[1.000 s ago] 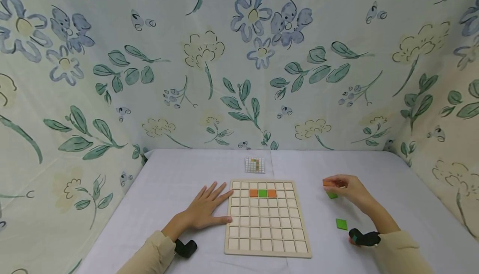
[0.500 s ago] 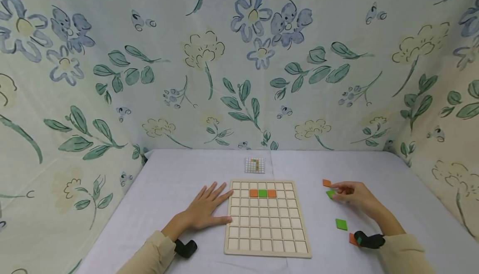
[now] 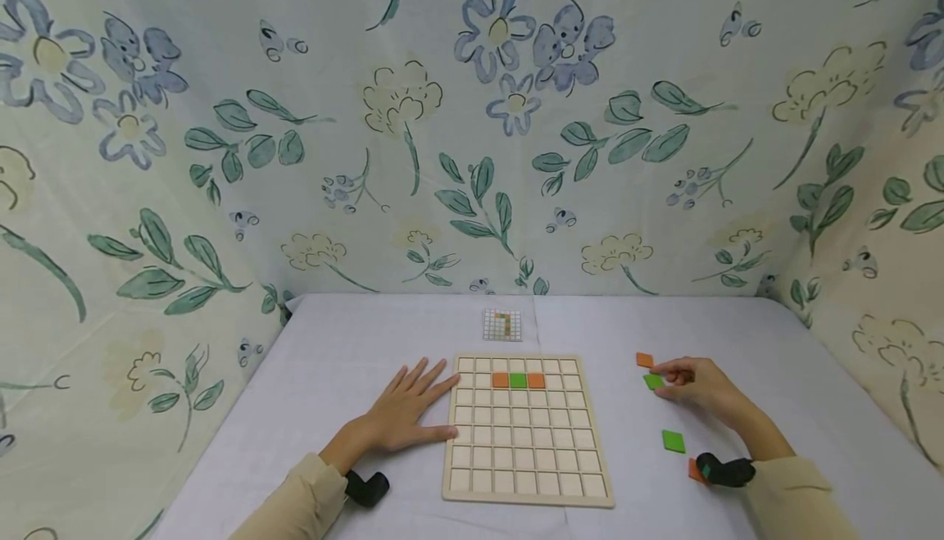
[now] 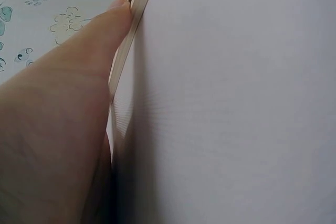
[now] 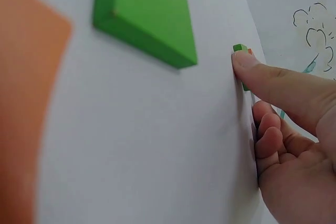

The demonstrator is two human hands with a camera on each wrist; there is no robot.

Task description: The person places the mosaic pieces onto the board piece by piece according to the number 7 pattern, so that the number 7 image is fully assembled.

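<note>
In the head view my left hand (image 3: pixel 409 409) lies with fingers spread at the left edge of the wooden grid board (image 3: pixel 447 474), thumb and a fingertip on its rim. The left wrist view shows the thumb (image 4: pixel 113 24) against the board's side. Three square tiles sit side by side in the board's second row: orange (image 3: pixel 501 381), green (image 3: pixel 519 381) and orange (image 3: pixel 536 381). Right of the board, my right hand (image 3: pixel 704 388) pinches a green tile (image 3: pixel 652 382) between thumb and index finger, the other fingers curled. An orange tile (image 3: pixel 645 360) lies just beyond it.
Another green tile (image 3: pixel 673 441) lies nearer the body, with an orange tile (image 3: pixel 696 471) partly behind the black wrist camera (image 3: pixel 726 471). A small printed grid card (image 3: pixel 502 325) lies beyond the board. Floral cloth (image 3: pixel 472 155) surrounds the white table (image 3: pixel 354 327).
My right hand has let go of the far orange tile and drawn back to the green tile nearby, which it now pinches. The left hand has stayed in place.
</note>
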